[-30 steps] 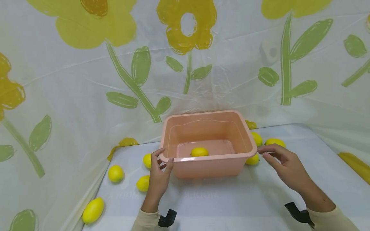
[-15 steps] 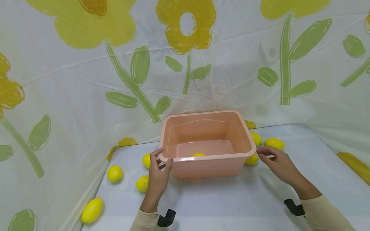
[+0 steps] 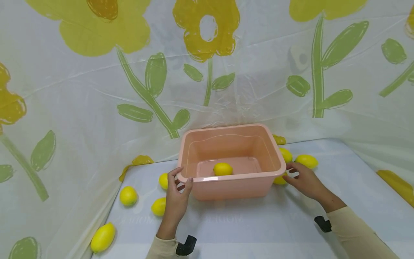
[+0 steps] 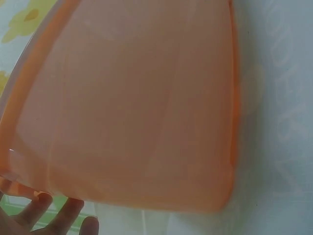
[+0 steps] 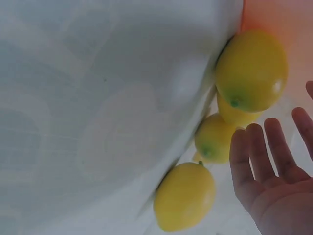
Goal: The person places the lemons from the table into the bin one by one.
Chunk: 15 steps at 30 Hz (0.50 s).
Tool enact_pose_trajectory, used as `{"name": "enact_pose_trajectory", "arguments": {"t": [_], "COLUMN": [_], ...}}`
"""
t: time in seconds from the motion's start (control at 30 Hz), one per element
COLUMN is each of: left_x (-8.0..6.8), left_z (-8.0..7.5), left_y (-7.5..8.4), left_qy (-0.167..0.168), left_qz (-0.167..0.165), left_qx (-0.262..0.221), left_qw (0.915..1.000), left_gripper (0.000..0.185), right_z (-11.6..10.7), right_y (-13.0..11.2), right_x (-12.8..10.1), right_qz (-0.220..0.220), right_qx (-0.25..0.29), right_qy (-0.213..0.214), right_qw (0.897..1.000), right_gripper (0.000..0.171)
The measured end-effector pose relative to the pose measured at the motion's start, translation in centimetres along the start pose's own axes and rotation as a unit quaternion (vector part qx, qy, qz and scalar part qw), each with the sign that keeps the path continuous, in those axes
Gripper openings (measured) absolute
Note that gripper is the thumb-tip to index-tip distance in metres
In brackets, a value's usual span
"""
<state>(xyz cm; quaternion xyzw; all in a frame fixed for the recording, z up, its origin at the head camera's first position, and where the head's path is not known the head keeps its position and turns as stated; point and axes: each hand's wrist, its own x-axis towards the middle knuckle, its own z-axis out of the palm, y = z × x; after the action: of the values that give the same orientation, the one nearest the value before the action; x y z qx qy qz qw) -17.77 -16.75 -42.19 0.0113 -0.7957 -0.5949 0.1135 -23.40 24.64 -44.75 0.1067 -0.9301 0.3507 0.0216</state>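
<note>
From the head view we see the pink tub (image 3: 231,160) near the far edge of the desk (image 3: 245,226), with one lemon inside (image 3: 222,168). The left hand (image 3: 177,201) holds the tub's near-left corner, fingers curled on the rim. The right hand (image 3: 305,181) reaches, fingers relaxed, to the near lemon (image 3: 280,178) by the tub's right wall.

In the left wrist view the tub wall (image 4: 132,107) looks thin and light (probably a little flexible), so the rim seems the best hold.

In the right wrist view the open fingers (image 5: 257,156) touch nothing; the lemons (image 5: 252,68) look smooth and may roll, crowded against the tub.
</note>
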Motion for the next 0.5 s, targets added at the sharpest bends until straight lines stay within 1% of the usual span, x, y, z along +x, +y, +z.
{"name": "enact_pose_trajectory", "arguments": {"t": [0.27,0.5], "left_x": [-0.03,-0.03], "left_z": [-0.05,0.08], "left_y": [-0.05,0.0], "left_qy": [0.001,-0.001], "left_qz": [0.003,0.003], "left_qx": [0.002,-0.001], "left_qw": [1.0,1.0], "left_gripper": [0.057,0.057], "right_z": [0.52,0.9], "right_y": [0.44,0.95], "right_x": [1.04,1.11], "right_qz": [-0.002,-0.023], "right_qx": [-0.004,-0.003], "right_qy": [-0.023,-0.03], "right_qw": [1.0,0.999], "right_gripper": [0.052,0.059]}}
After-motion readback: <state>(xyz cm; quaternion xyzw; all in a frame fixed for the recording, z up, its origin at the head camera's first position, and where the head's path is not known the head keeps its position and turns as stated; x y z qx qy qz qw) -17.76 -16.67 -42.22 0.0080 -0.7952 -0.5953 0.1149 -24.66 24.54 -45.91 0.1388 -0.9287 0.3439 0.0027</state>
